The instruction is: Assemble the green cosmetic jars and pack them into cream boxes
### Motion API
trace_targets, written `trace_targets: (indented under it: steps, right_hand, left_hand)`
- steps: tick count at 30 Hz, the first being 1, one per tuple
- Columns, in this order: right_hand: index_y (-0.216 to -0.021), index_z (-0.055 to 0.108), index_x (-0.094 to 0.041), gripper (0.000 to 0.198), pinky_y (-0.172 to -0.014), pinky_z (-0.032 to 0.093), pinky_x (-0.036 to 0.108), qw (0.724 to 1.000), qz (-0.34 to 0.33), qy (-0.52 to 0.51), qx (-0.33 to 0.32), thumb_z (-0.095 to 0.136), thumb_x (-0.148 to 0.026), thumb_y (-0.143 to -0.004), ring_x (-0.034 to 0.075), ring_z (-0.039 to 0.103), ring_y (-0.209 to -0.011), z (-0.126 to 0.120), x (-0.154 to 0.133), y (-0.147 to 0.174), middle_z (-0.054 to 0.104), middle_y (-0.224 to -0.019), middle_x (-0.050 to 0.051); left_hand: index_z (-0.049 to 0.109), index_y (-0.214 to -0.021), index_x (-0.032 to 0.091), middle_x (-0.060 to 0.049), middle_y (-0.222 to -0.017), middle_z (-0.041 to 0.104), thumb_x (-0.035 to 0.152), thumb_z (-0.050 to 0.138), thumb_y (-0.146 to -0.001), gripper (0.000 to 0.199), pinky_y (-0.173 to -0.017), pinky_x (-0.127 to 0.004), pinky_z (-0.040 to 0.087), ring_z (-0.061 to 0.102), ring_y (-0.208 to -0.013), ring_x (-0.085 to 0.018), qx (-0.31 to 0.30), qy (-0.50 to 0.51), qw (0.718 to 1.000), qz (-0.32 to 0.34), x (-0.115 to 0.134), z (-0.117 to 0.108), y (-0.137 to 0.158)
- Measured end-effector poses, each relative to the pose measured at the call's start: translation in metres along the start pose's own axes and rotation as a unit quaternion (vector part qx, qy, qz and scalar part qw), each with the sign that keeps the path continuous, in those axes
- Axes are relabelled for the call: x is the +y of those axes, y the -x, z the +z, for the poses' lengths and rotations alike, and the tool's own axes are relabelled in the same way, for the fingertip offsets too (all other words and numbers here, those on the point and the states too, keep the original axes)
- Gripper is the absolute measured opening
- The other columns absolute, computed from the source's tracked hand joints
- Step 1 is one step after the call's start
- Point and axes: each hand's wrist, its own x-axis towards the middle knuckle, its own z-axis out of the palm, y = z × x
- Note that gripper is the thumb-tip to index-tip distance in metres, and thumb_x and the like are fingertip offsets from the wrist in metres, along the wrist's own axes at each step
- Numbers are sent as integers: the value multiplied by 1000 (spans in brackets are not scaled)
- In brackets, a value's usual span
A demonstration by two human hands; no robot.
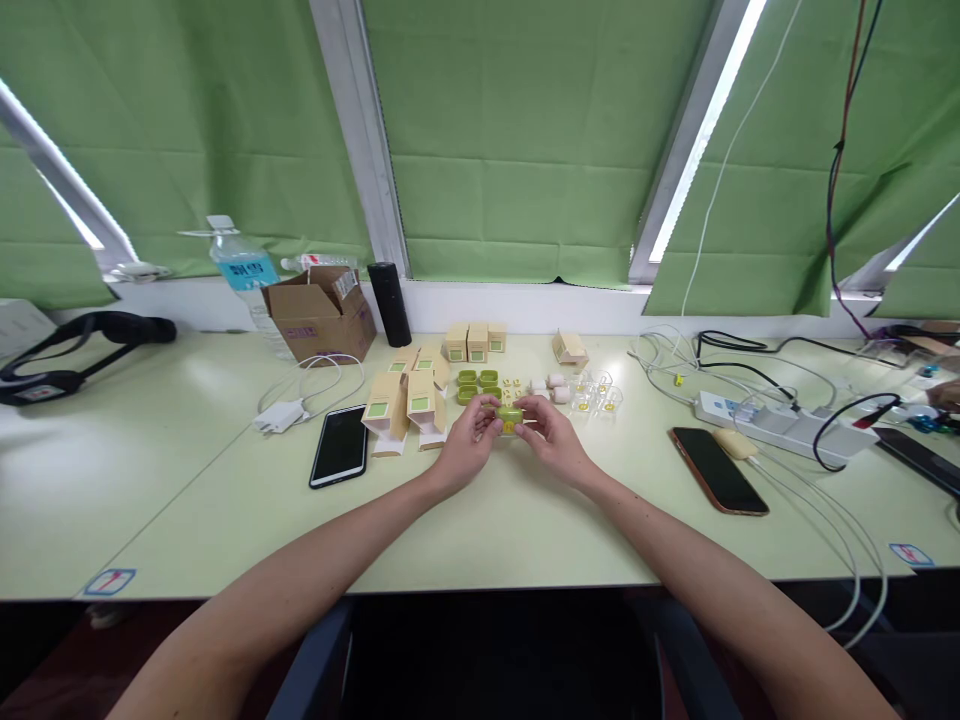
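Observation:
Between my two hands, low over the table, is a small container [509, 421] with a green top and a clear, yellow-marked lower part. My left hand [472, 436] grips it from the left with thumb and fingers. From the other side my right hand [552, 438] pinches it too. Just beyond the hands sit several green square cups [467, 378], tiny pale yellow pieces [513, 383], pinkish-white rolls [559, 395] and clear cups with yellow marks [598, 392]. Opened cardboard boxes [386, 405] with green windows lie left of my left hand.
Closed small boxes [476, 342] stand behind, with another box [570, 347] farther right. A tablet [339, 446] and charger [281, 416] lie left; a phone [718, 470] and power strip [784, 424] with loose cables lie right. A brown carton [319, 318] and water bottle [247, 275] stand back left.

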Motion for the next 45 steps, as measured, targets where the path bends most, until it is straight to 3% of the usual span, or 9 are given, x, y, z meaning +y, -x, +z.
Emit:
trace_targets:
  steps: [7, 17, 23, 28, 32, 37, 41, 45]
  right_hand:
    - [-107, 63, -24, 24, -93, 59, 41, 1000, 6, 13, 2, 68, -39, -88, 22, 70, -99, -4, 8, -2, 70, -110, 6]
    - [-97, 64, -23, 22, -91, 57, 41, 997, 29, 64, -21, 72, -26, -77, 20, 69, -91, -8, 12, -3, 72, -117, 7]
    - [-97, 64, -24, 21, -92, 56, 41, 994, 17, 102, -40, 68, -20, -77, 20, 68, -95, -7, 7, -1, 73, -115, 6]
    - [-110, 64, -26, 27, -101, 53, 46, 985, -22, 163, -41, 69, -28, -83, 25, 66, -114, -24, -3, -8, 71, -122, 6]
    - [-118, 69, -26, 27, -103, 50, 48, 944, 36, 326, 42, 59, -30, -93, 30, 62, -121, -66, -9, -35, 69, -128, 10]
    - [-140, 63, -33, 44, -106, 42, 50, 820, 233, 521, 45, 54, -40, -98, 38, 55, -129, -125, -5, -81, 67, -135, 14]
    - [-134, 69, -31, 41, -106, 39, 50, 806, 286, 516, 44, 51, -44, -99, 39, 54, -131, -143, 8, -109, 73, -126, 13]
    - [-116, 76, -24, 37, -103, 40, 46, 814, 308, 490, 55, 51, -45, -99, 35, 61, -124, -134, 22, -126, 76, -117, 13]
  left_hand:
    - [53, -108, 23, -4, -97, 65, 42, 66, -94, 27, -88, -37, 53, 65, -97, -20, -27, -13, 999, -12, -4, -2, -2]
    - [54, -104, 24, -6, -109, 67, 24, 64, -89, 18, -97, -45, 53, 66, -108, -25, -42, -121, 992, -5, -7, -5, 2]
    - [54, -104, 25, -6, -116, 70, 23, 62, -87, 19, -103, -47, 52, 66, -118, -28, -58, -178, 982, -23, 0, -6, 3]
    - [51, -109, 25, -7, -125, 69, 22, 63, -85, 27, -107, -47, 50, 63, -127, -29, -53, -179, 982, -12, 9, -6, 5]
    - [50, -111, 25, -8, -131, 68, 19, 60, -85, 28, -112, -49, 47, 62, -130, -28, -29, -168, 985, 7, 13, -5, 7]
    - [51, -112, 24, -9, -132, 67, 16, 58, -85, 29, -115, -50, 45, 62, -131, -28, -7, -181, 983, 24, 15, -4, 8]
    - [50, -111, 24, -9, -133, 67, 15, 55, -85, 29, -115, -52, 44, 61, -130, -29, 3, -184, 982, 32, 14, -4, 8]
    - [50, -109, 25, -9, -133, 67, 15, 54, -85, 26, -114, -53, 44, 61, -131, -29, 8, -185, 982, 39, 13, -4, 8]
